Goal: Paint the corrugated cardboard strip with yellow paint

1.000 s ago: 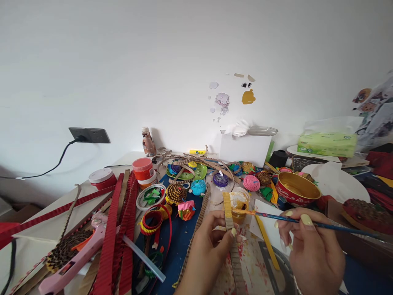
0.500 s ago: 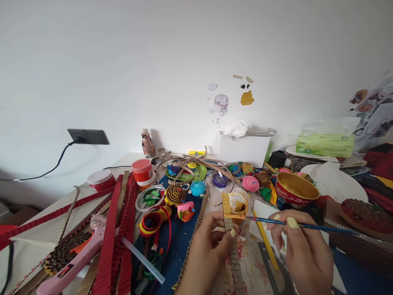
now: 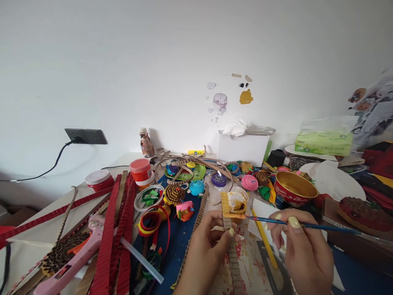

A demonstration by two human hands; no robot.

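Note:
My left hand [image 3: 211, 241] pinches a strip of corrugated cardboard [image 3: 236, 262] between thumb and fingers. The strip's upper end is coloured yellow; below my fingers it is plain brown. A blue-handled paintbrush [image 3: 325, 226] lies in the grip of my right hand [image 3: 303, 246], pointing left. Its orange-tinted bristles touch the strip just above my left fingers. Right behind that spot stands a small paint pot [image 3: 238, 201], smeared white and yellow. A yellow pencil [image 3: 266, 241] lies between my hands on white paper.
Coiled cardboard pieces, including a pink coil [image 3: 249, 182] and a turquoise coil [image 3: 196, 187], lie behind my hands. Red corrugated strips [image 3: 107, 241] and a pink glue gun [image 3: 70, 262] are at the left. A red-and-gold bowl [image 3: 294, 188] stands at the right, beyond my right hand.
The whole view has shifted slightly. Both hands keep their grips, and the brush tip stays at almost the same place on the strip.

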